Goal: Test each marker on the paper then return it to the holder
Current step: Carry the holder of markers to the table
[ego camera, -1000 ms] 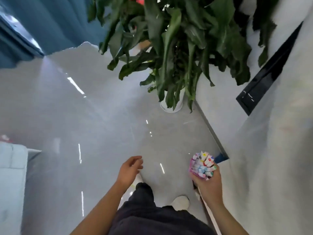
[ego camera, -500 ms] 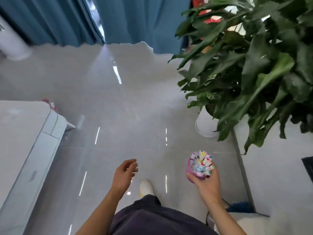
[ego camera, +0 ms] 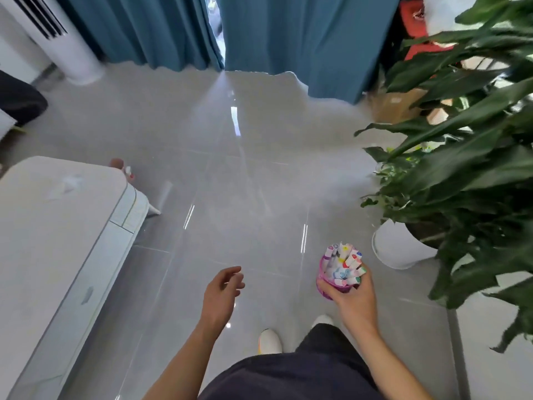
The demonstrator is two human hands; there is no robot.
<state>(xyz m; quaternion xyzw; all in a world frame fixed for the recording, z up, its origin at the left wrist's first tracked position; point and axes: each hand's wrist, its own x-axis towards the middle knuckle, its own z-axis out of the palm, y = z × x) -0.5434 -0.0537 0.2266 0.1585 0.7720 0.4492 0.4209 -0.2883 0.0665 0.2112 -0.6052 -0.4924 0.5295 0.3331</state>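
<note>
My right hand (ego camera: 353, 300) grips a purple holder (ego camera: 328, 287) from below, at the lower right of the head view. The holder is packed with several white markers (ego camera: 343, 265) with coloured caps, tilted toward me. My left hand (ego camera: 220, 293) hangs in the air at the lower middle, fingers loosely curled and holding nothing. No paper is in view. I am standing on a glossy grey tiled floor (ego camera: 230, 183), with my dark trousers and white shoes (ego camera: 269, 340) below.
A white table (ego camera: 43, 232) with a rounded corner and a drawer stands at the left. A large leafy plant (ego camera: 467, 174) in a white pot (ego camera: 395, 249) fills the right side. Teal curtains (ego camera: 288, 36) hang at the back, with a white tower unit (ego camera: 57, 39) far left.
The view has swung left: the plant moved to the right edge, and the white table and curtains came into sight. My hands kept their poses, the right one still gripping the holder.
</note>
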